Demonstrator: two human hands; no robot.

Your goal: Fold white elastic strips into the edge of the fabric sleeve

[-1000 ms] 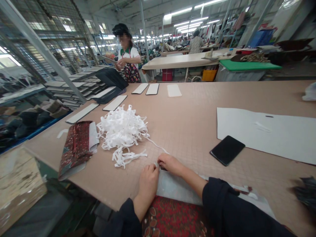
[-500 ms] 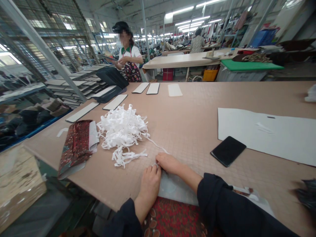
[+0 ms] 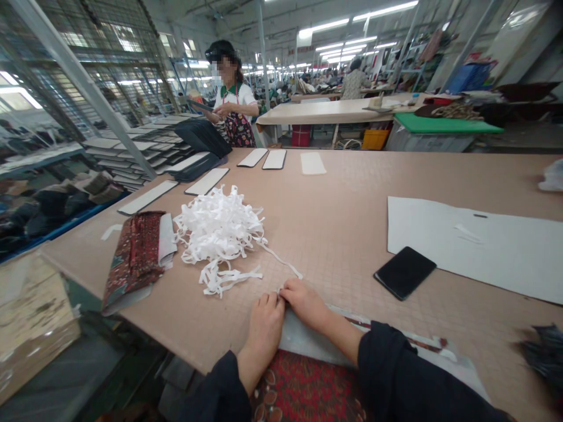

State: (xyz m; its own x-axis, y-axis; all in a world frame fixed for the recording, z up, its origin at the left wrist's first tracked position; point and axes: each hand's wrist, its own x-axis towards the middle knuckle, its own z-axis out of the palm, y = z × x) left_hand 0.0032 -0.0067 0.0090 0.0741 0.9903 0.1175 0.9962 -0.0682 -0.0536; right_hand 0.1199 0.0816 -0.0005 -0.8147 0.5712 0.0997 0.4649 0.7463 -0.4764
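Observation:
A red patterned fabric piece (image 3: 312, 384) with a pale grey backing lies at the table's near edge, partly under my arms. My left hand (image 3: 266, 319) is closed at the top left corner of the grey part, fingers bent down. My right hand (image 3: 305, 300) meets it there, thumb and fingers pinched on the same edge. The fingertips hide what exactly lies between them. Just beyond my right hand ends a loose white strip (image 3: 281, 259), trailing from a heap of white strips (image 3: 217, 225). A folded red patterned fabric (image 3: 136, 252) rests left of the heap.
A black phone-like slab (image 3: 404, 272) lies to the right, touching a large white panel (image 3: 475, 240). Several white cards with dark edges, one a long card (image 3: 148, 197), line the table's far left. Across the table stands a co-worker (image 3: 237, 105) beside stacked panels. Black crumpled material (image 3: 545, 351) sits far right.
My right hand and forearm have shifted slightly down, baring more of the grey backing's upper edge. Both hands stay together at the corner. The view has tilted a little.

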